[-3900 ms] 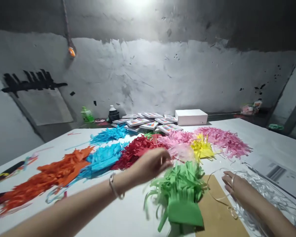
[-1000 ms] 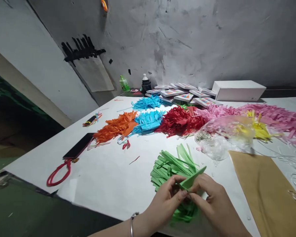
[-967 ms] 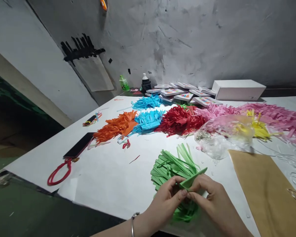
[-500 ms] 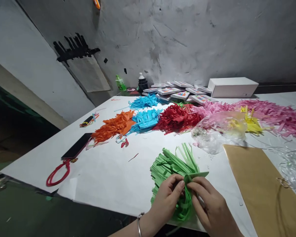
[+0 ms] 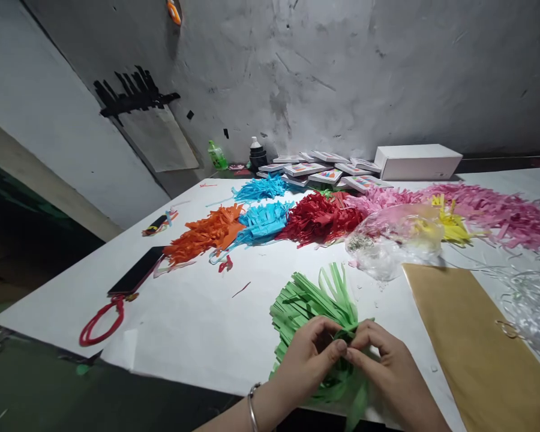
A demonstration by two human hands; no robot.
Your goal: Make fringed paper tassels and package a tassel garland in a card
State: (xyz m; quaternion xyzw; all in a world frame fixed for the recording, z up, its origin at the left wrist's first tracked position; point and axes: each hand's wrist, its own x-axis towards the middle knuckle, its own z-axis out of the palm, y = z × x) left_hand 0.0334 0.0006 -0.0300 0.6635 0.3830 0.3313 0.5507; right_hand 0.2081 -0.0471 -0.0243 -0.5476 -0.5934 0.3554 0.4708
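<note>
A bundle of green paper fringe (image 5: 297, 312), cut into thin strips, lies at the front edge of the white table. My left hand (image 5: 312, 354) pinches it at its gathered end, thumb against fingers. Close against it, my right hand (image 5: 378, 360) also pinches the green paper, with the two sets of fingertips nearly touching. One green strip (image 5: 356, 405) hangs down between my hands. The exact fold under my fingertips is hidden. A silver bangle (image 5: 252, 408) circles my left wrist.
Orange fringe (image 5: 207, 234), blue fringe (image 5: 265, 222), red fringe (image 5: 324, 217) and pink fringe (image 5: 490, 210) lie across the table. A phone (image 5: 137, 271) is at left. Brown paper (image 5: 468, 336) and clear string (image 5: 531, 306) lie at right. Flat boxes (image 5: 303, 169) and a white box (image 5: 418, 162) stand behind.
The green strip that stuck out to the right above my right hand is now folded down, and a strip hangs between my hands. My fingertips have drawn closer together.
</note>
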